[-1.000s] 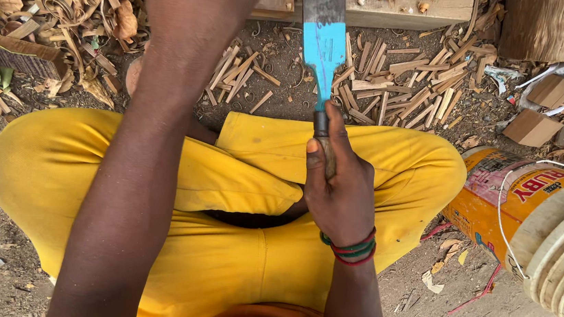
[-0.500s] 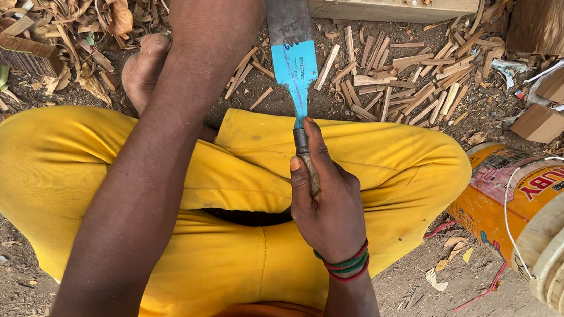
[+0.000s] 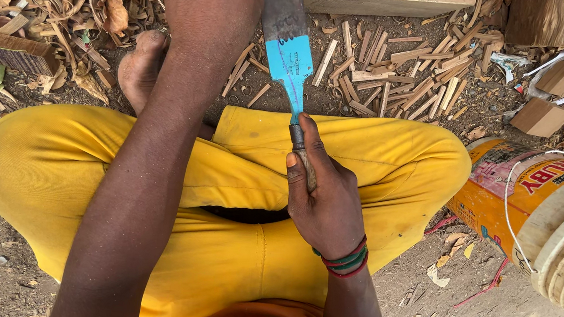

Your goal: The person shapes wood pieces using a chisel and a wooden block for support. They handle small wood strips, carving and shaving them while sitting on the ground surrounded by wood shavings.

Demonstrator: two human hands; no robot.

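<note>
Fingers of the right hand (image 3: 327, 201) wrap tight around the handle of a blue-painted blade (image 3: 290, 63) above the yellow-trousered lap, while the left hand's grip, beyond the frame's top edge, cannot be told.

The left hand is cut off by the top edge beyond the forearm, so its grip can't be seen. The blade (image 3: 287, 35) runs out of view above the right hand (image 3: 326, 197), tip unseen. The bucket (image 3: 538, 218) right of it is clipped too.

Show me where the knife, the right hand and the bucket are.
knife (image 3: 290, 59): head view, on the blue part of the blade.
right hand (image 3: 329, 201): head view, back of the hand.
bucket (image 3: 499, 190): head view, orange side wall.
</note>
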